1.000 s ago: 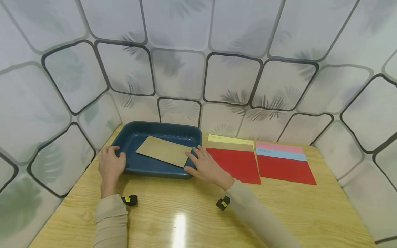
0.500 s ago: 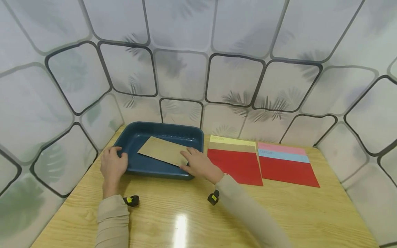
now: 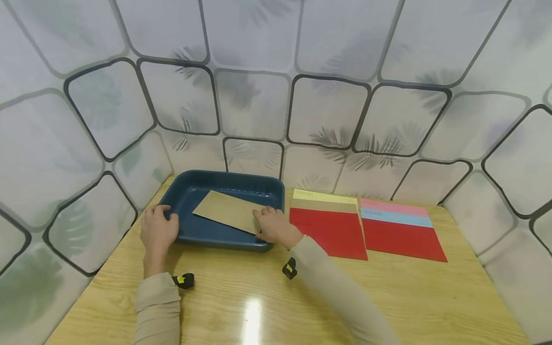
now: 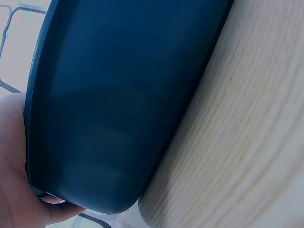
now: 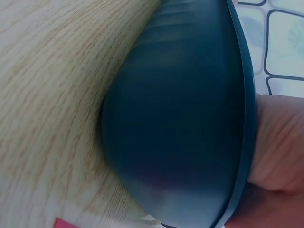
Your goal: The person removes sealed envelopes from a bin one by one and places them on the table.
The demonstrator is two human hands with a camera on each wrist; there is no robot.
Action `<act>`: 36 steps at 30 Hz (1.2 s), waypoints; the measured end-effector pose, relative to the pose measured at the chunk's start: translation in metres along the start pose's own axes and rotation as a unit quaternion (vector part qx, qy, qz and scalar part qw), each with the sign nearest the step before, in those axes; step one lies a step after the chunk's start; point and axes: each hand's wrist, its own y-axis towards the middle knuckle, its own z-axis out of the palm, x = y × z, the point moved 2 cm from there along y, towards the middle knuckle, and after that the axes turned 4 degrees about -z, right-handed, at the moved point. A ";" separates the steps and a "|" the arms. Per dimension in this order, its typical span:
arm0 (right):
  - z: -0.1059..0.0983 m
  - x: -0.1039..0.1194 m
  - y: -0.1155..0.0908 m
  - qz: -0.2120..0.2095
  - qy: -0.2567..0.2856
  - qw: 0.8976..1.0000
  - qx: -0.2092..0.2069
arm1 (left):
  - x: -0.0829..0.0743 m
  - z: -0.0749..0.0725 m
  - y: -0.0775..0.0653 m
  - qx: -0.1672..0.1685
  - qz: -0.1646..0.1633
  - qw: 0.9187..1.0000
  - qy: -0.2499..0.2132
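Note:
In the head view, a dark blue rectangular tray (image 3: 215, 243) stands on the table at the left, with a brown envelope (image 3: 228, 209) lying slantwise inside it. My left hand (image 3: 158, 232) grips the tray's left rim near the front corner; the left wrist view shows that hand (image 4: 19, 175) against the tray's rim. Over the tray's front right corner, my right hand (image 3: 276, 226) pinches the envelope's right end with curled fingers. The right wrist view has part of this hand (image 5: 278, 142) beyond the tray wall (image 5: 175, 109), its fingertips hidden.
Right of the tray lie overlapping envelopes: yellow (image 3: 323, 197), brown (image 3: 321, 206) and red (image 3: 329, 230). Farther right, another row has pink (image 3: 396, 206), light blue (image 3: 396, 217) and red (image 3: 401, 239) ones. A patterned wall (image 3: 254, 105) encloses the wooden table (image 3: 267, 302).
My right hand has moved left from the tray's right rim onto the brown envelope's right end, and its spread fingers have curled. The left hand keeps its place on the rim.

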 end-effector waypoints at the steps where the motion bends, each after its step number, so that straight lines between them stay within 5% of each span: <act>1: 0.000 0.000 0.000 0.002 -0.002 1.000 0.006 | 0.000 0.000 0.000 -0.001 0.001 1.000 -0.001; 11: -0.001 0.002 0.002 0.003 -0.011 1.000 0.027 | 0.000 0.000 0.001 0.004 -0.002 1.000 0.001; 36: 0.009 -0.006 0.015 -0.020 0.003 1.000 -0.024 | 0.000 0.001 0.000 -0.003 0.001 1.000 0.001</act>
